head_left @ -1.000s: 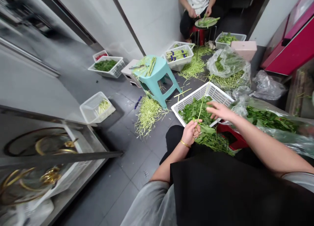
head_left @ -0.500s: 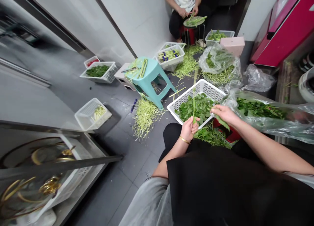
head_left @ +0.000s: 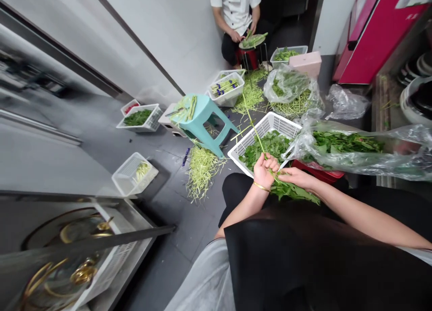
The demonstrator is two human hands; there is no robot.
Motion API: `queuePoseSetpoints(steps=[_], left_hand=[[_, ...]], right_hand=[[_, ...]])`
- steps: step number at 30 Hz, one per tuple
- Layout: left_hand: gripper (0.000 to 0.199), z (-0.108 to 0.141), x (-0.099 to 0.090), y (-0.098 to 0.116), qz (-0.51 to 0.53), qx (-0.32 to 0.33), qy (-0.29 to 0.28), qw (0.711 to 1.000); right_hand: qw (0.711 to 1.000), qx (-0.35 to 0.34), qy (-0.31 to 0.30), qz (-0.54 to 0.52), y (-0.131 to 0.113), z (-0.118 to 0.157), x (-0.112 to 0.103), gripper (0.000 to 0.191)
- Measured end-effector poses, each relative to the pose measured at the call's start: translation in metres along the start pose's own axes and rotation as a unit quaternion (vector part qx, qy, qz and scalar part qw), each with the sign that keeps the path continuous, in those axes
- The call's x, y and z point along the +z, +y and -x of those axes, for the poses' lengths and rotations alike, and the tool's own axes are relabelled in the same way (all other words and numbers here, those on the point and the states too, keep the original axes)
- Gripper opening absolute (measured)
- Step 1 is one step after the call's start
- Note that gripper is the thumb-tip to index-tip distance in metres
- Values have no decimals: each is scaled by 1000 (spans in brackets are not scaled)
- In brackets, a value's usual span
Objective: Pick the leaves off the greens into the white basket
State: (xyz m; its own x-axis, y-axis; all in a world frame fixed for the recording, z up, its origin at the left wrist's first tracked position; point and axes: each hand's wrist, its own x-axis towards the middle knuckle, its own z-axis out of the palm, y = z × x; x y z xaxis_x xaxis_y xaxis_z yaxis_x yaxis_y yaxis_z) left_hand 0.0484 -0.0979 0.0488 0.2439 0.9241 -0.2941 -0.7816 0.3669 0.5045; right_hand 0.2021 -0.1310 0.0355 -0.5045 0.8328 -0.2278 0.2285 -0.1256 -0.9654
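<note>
My left hand (head_left: 265, 171) is closed round a long thin green stem (head_left: 252, 123), which slants up and away over the white basket. My right hand (head_left: 297, 178) is close beside it, fingers pinched at the lower, leafy end of the stalk. Below both hands, green leaves (head_left: 297, 192) spread over my lap; which of them belong to the held stem I cannot tell. Just beyond my hands is the white perforated basket (head_left: 282, 123), with loose green leaves (head_left: 270, 144) inside.
A clear plastic bag of greens (head_left: 347, 142) lies to the right, over a red object (head_left: 319, 170). Ahead-left stands a turquoise stool (head_left: 205, 122) with peelings beside it. Farther off, a person in white (head_left: 236, 9) handles stalks. A metal shelf (head_left: 135, 243) stands at left.
My right hand has moved in from the basket's corner to the stalk beside my left hand. The stem now leans left instead of standing nearly upright. The view has shifted slightly.
</note>
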Motion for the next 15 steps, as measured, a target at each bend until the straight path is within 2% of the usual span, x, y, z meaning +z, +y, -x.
queuePoseSetpoints(steps=[3, 7, 8, 10, 12, 13, 15], left_hand=[[37, 2, 7, -7, -15, -12, -21, 1000], [36, -2, 11, -9, -14, -30, -14, 999], [36, -4, 11, -7, -16, -26, -3, 1000], [37, -9, 11, -3, -20, -9, 28, 999], [38, -13, 11, 3, -26, 6, 49, 998], [38, -14, 11, 5, -32, 8, 53, 998], [39, -15, 13, 7, -49, 2, 46, 998]], right_hand=[[995, -33, 18, 89, -7, 8, -2, 40], [957, -136, 92, 238, -16, 25, 3, 38], [950, -157, 90, 255, -16, 30, 5, 37], [948, -181, 48, 257, -14, 38, 8, 33], [960, -164, 22, 225, -7, 42, 8, 32], [970, -141, 40, 195, -4, 42, 5, 33], [985, -84, 115, 101, 3, 40, -3, 36]])
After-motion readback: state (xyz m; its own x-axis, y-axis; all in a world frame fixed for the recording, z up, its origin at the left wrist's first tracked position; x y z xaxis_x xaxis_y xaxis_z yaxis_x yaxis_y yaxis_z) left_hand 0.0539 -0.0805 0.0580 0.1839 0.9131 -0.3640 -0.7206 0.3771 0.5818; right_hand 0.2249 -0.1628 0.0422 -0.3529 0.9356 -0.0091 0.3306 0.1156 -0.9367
